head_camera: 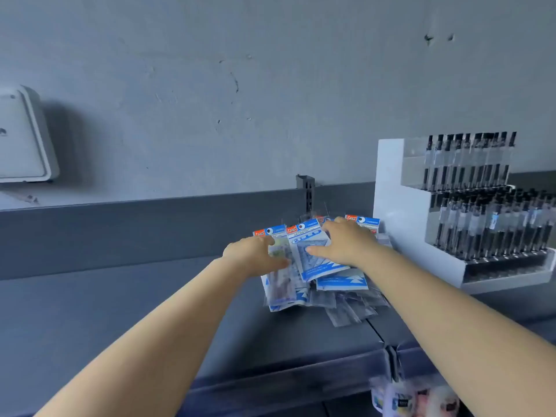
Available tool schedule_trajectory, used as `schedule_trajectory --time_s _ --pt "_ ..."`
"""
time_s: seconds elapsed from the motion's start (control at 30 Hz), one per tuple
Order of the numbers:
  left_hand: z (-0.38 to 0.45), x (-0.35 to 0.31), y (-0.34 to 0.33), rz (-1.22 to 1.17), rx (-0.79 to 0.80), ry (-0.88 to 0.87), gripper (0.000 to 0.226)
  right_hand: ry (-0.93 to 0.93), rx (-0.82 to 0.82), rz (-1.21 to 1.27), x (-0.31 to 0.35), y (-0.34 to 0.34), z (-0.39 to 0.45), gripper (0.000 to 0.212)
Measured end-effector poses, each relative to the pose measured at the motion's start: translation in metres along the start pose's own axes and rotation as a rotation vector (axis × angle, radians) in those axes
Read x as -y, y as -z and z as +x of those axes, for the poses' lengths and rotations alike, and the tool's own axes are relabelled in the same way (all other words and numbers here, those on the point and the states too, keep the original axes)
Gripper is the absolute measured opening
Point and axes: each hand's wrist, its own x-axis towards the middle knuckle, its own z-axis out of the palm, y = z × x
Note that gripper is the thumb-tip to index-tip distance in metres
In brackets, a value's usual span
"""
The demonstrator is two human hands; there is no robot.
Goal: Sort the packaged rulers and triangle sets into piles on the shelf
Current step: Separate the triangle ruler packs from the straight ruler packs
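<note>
Packs: heap of packaged rulers and triangle sets (319, 275) lies on the dark shelf (120, 311), near the back, just left of the white pen display; packs overlap and fan out, no separate piles yet.
Top pack: blue-and-white triangle set pack (313, 254) sits tilted on the heap, header toward the back rail.
Left pack: clear ruler pack (278, 284) lies at the heap's left edge, long side running toward you.
Left hand: your left hand (255, 254) rests on the ruler pack, thumb and fingers curled round its upper part; looks like a grip to pull it out of the heap.
Right hand: your right hand (343, 242) lies flat with fingers spread on the triangle set pack, pressing; probably pinning the heap so it doesn't slide while the other pack comes free.
Writing: "GEOMETRIC" readable on the top pack's header; orange brand tag beside it too blurred to read; other headers show the same orange-blue pattern.
Progress: sorting looks barely begun, judging by the single mixed heap.
Pen display: white tiered pen display (421, 236) holds rows of black pens, just right of the heap; labels unreadable.
Wall: grey wall (270, 85) behind; white box (24, 136) mounted at left.
Lower edge: blurred colourful items (415, 398) below the shelf front, can't identify.
</note>
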Motion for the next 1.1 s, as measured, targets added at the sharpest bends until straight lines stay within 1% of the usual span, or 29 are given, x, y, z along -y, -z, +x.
schedule_trajectory --time_s 0.07,0.13,0.2,0.3,0.37,0.47,0.5,0.57,0.7,0.73,0.83,0.9,0.93,1.0,1.03,1.07,1.1 --pt "0.001 -0.002 -0.003 -0.019 0.024 0.07 0.067 -0.036 -0.001 0.019 -0.004 -0.002 0.005 0.085" --pt "0.003 -0.001 -0.007 -0.029 0.023 0.126 0.063 -0.055 0.021 -0.001 -0.005 -0.004 0.009 0.085" --pt "0.007 0.0 -0.012 -0.066 0.034 0.151 0.053 -0.067 0.045 -0.019 -0.003 -0.006 0.012 0.077" --pt "0.01 0.001 -0.018 -0.15 0.02 0.171 0.052 -0.111 0.078 0.001 -0.004 -0.003 0.015 0.063" --pt "0.01 0.0 -0.018 -0.231 -0.001 0.183 0.047 -0.135 0.104 0.039 -0.005 -0.001 0.015 0.061" --pt "0.006 0.002 -0.014 -0.332 0.002 0.211 0.045 -0.16 0.127 0.067 -0.006 0.002 0.017 0.052" --pt "0.006 0.003 -0.013 -0.38 0.001 0.223 0.04 -0.162 0.127 0.075 -0.005 0.003 0.018 0.049" --pt "0.003 0.005 -0.01 -0.497 -0.022 0.256 0.031 -0.153 0.125 0.071 -0.004 0.003 0.019 0.042" --pt "-0.001 0.008 -0.007 -0.673 -0.094 0.246 0.023 -0.152 0.146 0.025 -0.001 0.005 0.016 0.037" --pt "-0.002 0.009 -0.006 -0.716 -0.109 0.243 0.022 -0.164 0.166 0.014 0.001 0.007 0.016 0.037" --pt "-0.007 0.01 -0.004 -0.867 -0.136 0.249 0.02 -0.21 0.222 0.013 0.003 0.013 0.015 0.051" --pt "-0.012 0.011 -0.003 -0.985 -0.133 0.257 0.019 -0.212 0.218 0.061 0.002 0.014 0.014 0.057" --pt "-0.015 0.011 -0.003 -1.04 -0.128 0.26 0.019 -0.205 0.207 0.104 0.0 0.013 0.014 0.054" --pt "-0.018 0.013 -0.002 -1.153 -0.114 0.273 0.021 -0.204 0.151 0.238 -0.005 0.01 0.014 0.032" --pt "-0.019 0.014 -0.001 -1.207 -0.105 0.282 0.022 -0.217 0.111 0.316 -0.008 0.008 0.014 0.026" --pt "-0.02 0.015 0.0 -1.254 -0.096 0.289 0.022 -0.218 0.07 0.391 -0.01 0.007 0.013 0.025" --pt "-0.021 0.016 0.001 -1.296 -0.088 0.293 0.023 -0.208 0.029 0.471 -0.012 0.008 0.013 0.029"
